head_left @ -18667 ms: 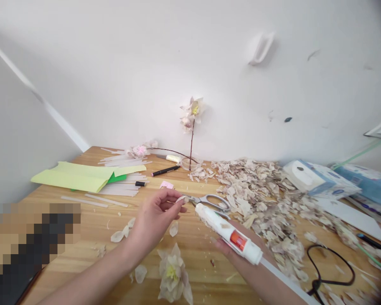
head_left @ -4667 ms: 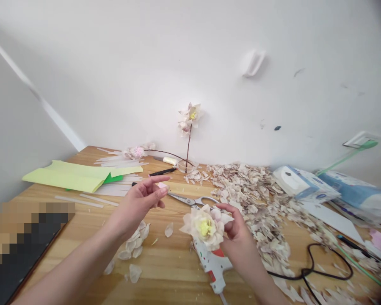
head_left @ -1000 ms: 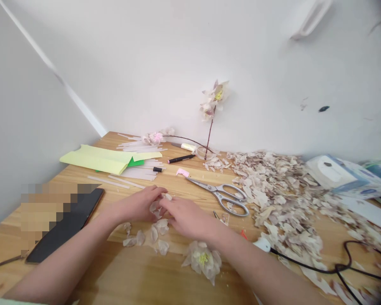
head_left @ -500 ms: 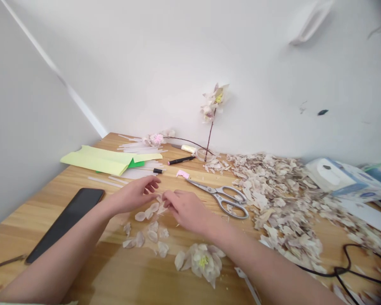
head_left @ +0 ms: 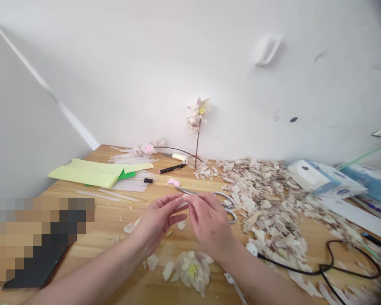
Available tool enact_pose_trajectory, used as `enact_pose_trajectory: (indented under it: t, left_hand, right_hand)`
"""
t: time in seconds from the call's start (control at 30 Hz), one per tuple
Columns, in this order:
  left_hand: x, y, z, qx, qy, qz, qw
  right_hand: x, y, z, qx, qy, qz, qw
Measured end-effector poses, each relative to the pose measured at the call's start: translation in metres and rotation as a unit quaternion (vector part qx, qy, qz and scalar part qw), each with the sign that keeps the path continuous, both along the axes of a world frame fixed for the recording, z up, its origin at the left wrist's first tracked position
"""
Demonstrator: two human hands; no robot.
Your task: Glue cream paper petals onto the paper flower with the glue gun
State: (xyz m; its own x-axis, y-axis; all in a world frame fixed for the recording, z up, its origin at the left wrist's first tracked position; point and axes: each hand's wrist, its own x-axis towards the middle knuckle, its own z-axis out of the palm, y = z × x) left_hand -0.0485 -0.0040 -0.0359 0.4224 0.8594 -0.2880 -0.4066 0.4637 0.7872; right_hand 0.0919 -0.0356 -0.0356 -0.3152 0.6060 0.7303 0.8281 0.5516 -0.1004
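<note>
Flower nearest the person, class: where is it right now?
Head view, bottom centre: the flower lies on the table below the right hand, with loose petals to its left.

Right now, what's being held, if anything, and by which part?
A pale petal, pinched by the left hand and right hand together; they cover too much to tell which part of it each grips.

I am making out no legible word or number here, the blue mark (head_left: 340, 191) on the white-and-blue box (head_left: 326, 179) showing too small and blurred for reading.
</note>
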Motion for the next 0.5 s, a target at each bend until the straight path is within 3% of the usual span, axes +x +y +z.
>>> enact_pose_trajectory:
  t: [0.13,0.23,0.3,0.37,0.5]
  left_hand:
    - [0.002,0.002,0.001,0.037,0.057,0.033,0.997]
    - [0.002,0.003,0.004,0.077,0.106,0.048,0.990]
    - [0.003,0.004,0.006,0.106,0.133,0.061,0.983]
    - [0.003,0.005,0.006,0.130,0.148,0.066,0.978]
    - [0.006,0.006,0.006,0.155,0.160,0.058,0.973]
  right_hand:
    - [0.013,-0.009,0.000,-0.037,0.052,0.022,0.998]
    - [0.039,-0.022,-0.001,-0.092,0.105,-0.018,0.990]
    - [0.064,-0.034,-0.004,-0.229,0.092,-0.074,0.966]
    - [0.089,-0.048,-0.010,-0.369,0.037,-0.046,0.927]
    - [0.116,-0.072,-0.028,-0.461,-0.005,-0.037,0.887]
